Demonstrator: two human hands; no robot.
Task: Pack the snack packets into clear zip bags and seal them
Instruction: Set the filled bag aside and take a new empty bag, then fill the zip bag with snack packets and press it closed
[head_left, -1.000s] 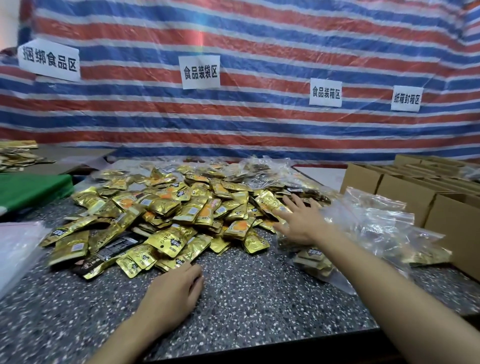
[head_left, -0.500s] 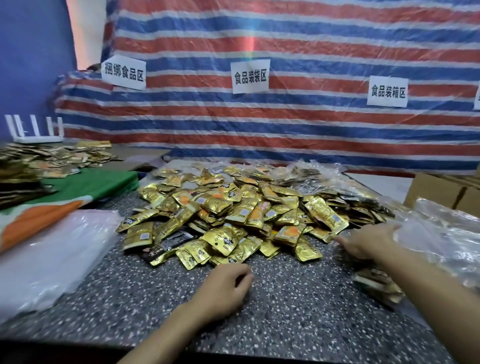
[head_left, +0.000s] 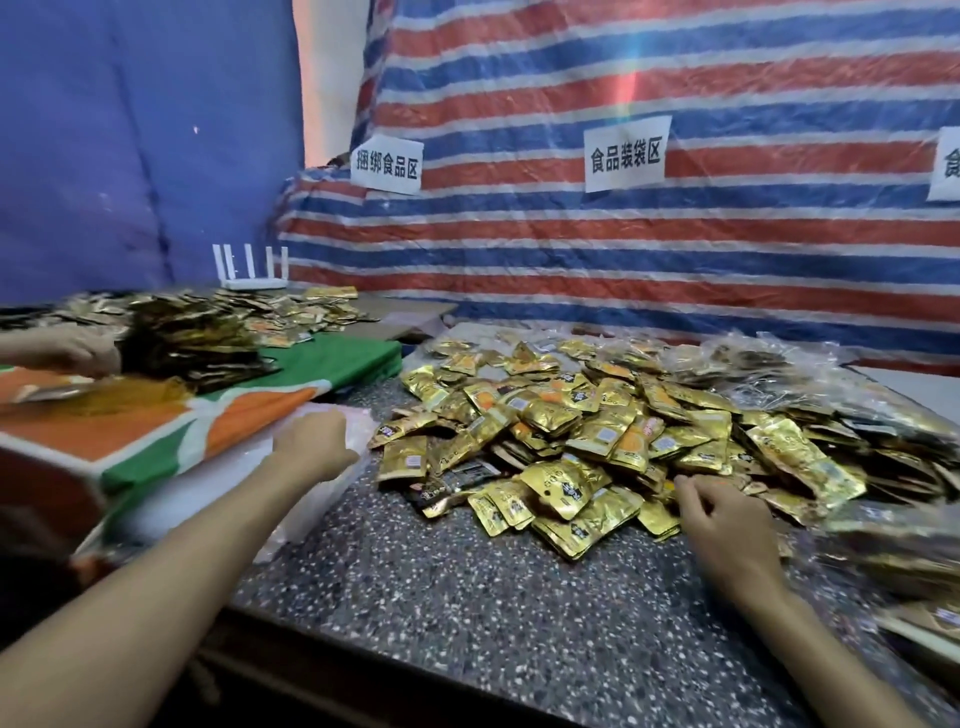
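A big heap of gold snack packets (head_left: 597, 431) lies on the speckled table (head_left: 467, 597). At the table's left edge sits a stack of empty clear zip bags (head_left: 208, 499). My left hand (head_left: 311, 441) reaches onto the top of that stack, its fingers bent down into the plastic and hidden from me. My right hand (head_left: 722, 525) rests at the near right edge of the heap, fingers loosely curled, nothing in it. Filled clear bags (head_left: 893, 551) lie blurred at the right.
A green and orange cloth (head_left: 156, 431) covers the neighbouring table at left, where another person's hand (head_left: 67, 353) works on more packets (head_left: 208, 343). A white router (head_left: 249, 270) stands behind. A striped tarp with paper signs (head_left: 626, 153) forms the back wall.
My view has swung left. My left hand moved from the table in front of the heap over to the stack of clear bags. My right hand drew back from the filled bags.
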